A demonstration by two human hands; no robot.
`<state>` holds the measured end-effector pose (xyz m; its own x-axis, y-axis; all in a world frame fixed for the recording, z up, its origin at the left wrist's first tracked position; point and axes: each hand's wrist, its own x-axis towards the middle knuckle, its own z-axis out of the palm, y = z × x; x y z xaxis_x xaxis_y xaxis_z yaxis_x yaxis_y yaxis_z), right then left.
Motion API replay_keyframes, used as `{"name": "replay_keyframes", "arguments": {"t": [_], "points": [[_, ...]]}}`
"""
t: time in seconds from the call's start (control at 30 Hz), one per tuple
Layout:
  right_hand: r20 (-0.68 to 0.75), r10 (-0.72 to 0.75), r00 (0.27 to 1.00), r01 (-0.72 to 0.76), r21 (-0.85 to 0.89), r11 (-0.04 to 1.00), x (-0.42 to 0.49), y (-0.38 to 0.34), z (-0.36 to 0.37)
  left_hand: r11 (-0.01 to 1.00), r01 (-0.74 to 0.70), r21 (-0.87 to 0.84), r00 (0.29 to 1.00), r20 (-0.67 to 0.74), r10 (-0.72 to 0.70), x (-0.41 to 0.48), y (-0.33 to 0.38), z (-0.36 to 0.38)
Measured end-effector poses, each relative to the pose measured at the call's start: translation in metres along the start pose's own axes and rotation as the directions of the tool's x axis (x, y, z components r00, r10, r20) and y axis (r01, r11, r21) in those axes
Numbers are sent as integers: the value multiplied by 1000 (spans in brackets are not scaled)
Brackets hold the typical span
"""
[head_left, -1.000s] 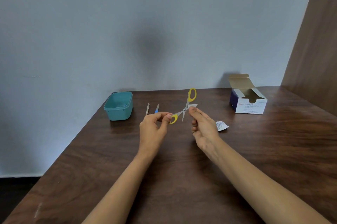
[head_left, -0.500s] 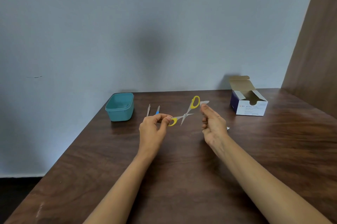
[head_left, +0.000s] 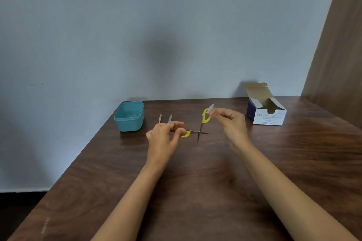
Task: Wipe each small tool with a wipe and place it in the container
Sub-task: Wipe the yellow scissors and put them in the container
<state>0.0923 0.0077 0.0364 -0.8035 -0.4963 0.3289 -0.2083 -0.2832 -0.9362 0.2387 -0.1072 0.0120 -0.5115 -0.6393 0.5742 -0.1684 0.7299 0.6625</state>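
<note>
Head view:
- Left hand [head_left: 164,135] raised over the worktop [head_left: 195,191]; its grip is clenched, thumb and fingers pinching one yellow loop of the scissors [head_left: 199,132].
- Scissors are off the surface, splayed wide, blades and handles crossing in an X.
- Right hand [head_left: 229,121] just right of the scissors; its grip pinches a small white wipe [head_left: 211,108], pressed at the top of the other yellow loop.
- Teal container [head_left: 129,116] sits at the far left corner of the worktop, lid off. Contents too hard to make out.
- Two small tools lie side by side between the container and the left hand: a plain metal tool [head_left: 160,118] and a blue-handled tool [head_left: 170,118], both partly hidden by the fingers.
- Open white-and-blue box [head_left: 268,111], flap up, stands far right near the wall [head_left: 176,35], well apart from the hands.
</note>
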Motion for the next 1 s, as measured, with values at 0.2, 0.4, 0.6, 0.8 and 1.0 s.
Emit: {"name": "replay_keyframes", "arguments": {"t": [0.2,0.4,0.6,0.8,1.0], "points": [[155,-314,937,350,-384,855,-14,3,18,1000,-22,-17,999,-35,22,-2,2,4],[200,-351,915,403,-483,777,-18,9,22,999,-45,-7,998,-41,44,-3,1,2],[216,-377,901,434,-505,746,-18,12,26,998,-53,19,997,-47,54,-2,0,3],[162,-355,920,390,-445,806,-18,11,25,998,-53,19,998,-38,53,-2,1,5],[185,-356,916,400,-467,788,-18,9,24,998,-54,-12,998,-37,54,-3,2,5]]}}
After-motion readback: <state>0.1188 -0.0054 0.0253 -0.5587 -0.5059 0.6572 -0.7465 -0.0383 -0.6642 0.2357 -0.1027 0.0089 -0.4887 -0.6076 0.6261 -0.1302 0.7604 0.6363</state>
